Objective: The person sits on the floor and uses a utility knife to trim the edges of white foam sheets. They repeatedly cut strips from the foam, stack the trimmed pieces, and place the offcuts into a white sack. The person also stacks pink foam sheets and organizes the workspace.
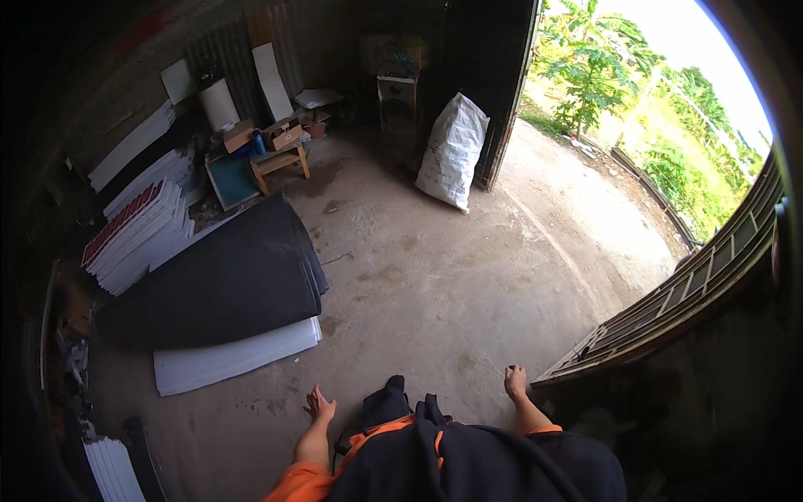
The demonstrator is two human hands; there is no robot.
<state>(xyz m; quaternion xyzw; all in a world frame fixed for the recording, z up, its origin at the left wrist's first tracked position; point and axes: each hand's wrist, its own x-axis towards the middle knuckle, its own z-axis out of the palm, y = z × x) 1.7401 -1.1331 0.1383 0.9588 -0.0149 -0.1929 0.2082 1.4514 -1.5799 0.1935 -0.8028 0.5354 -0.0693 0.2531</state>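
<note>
My left hand (320, 405) hangs in the air over the concrete floor, its fingers spread and holding nothing. The closest thing to it is a white sheet stack (238, 356), lying partly under a big dark folded sheet (222, 280). On the other side of my body, my right hand (515, 382) is loosely curled with no object showing in it. It hovers near the lower end of a metal door leaf (661, 305) with a barred frame, apart from it.
White panels with red markings (138, 222) are piled at the left. A small wooden stand (282, 163) and boxes sit behind them. A full white sack (453, 152) leans beside the doorway, near a speaker cabinet (398, 105). Sunlit ground and plants (590, 88) lie outside.
</note>
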